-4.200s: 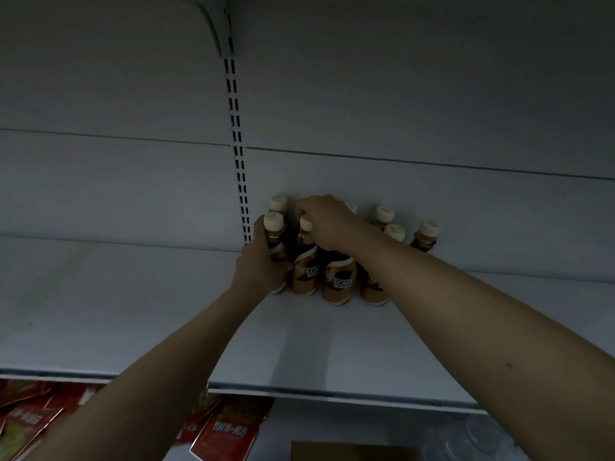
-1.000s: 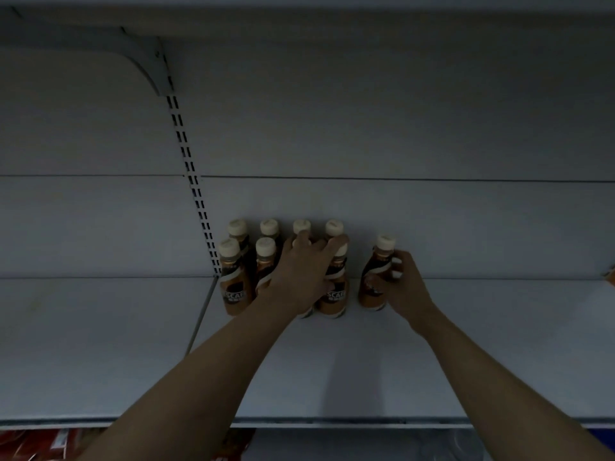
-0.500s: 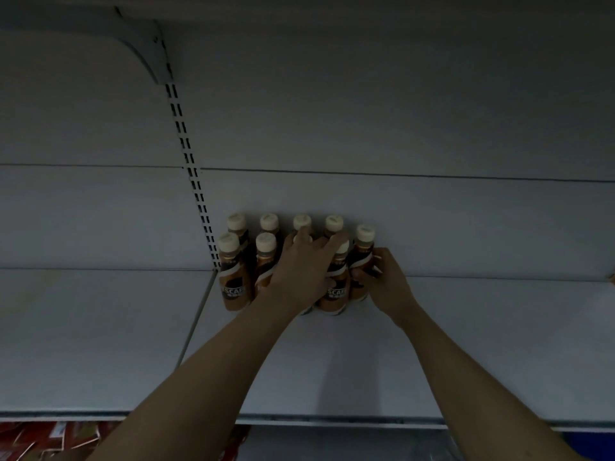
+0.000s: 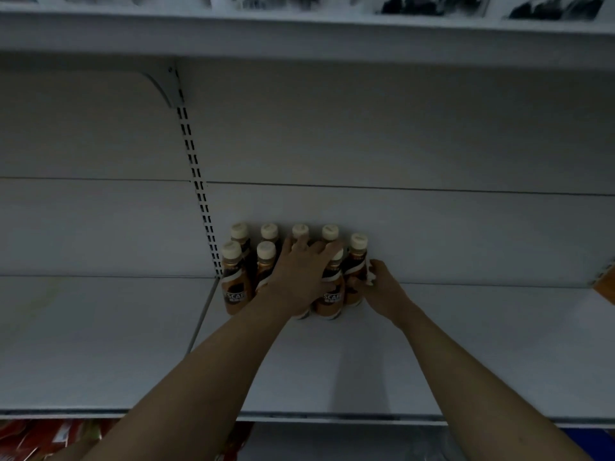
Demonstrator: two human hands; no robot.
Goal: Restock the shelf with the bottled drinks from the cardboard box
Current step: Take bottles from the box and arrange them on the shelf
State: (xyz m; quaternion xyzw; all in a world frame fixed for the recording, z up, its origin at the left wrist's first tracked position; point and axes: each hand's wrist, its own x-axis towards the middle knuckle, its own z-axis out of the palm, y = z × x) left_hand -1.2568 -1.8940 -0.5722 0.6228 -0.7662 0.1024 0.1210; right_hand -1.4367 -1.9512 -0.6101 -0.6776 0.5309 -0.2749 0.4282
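Several brown coffee bottles with cream caps stand in two rows at the back of the white shelf. The leftmost front bottle stands free. My left hand lies spread over the middle bottles, its fingers reaching the caps of the back row. My right hand grips the rightmost bottle from its right side, pressed against the group. The cardboard box is out of view.
A slotted upright and a bracket stand just left of the bottles. An upper shelf hangs overhead with dark items on it. Red packets lie on the lower shelf. An orange item shows at the right edge.
My right hand has slid the rightmost bottle left until it sits against the group. My left hand has stayed on the middle bottles.
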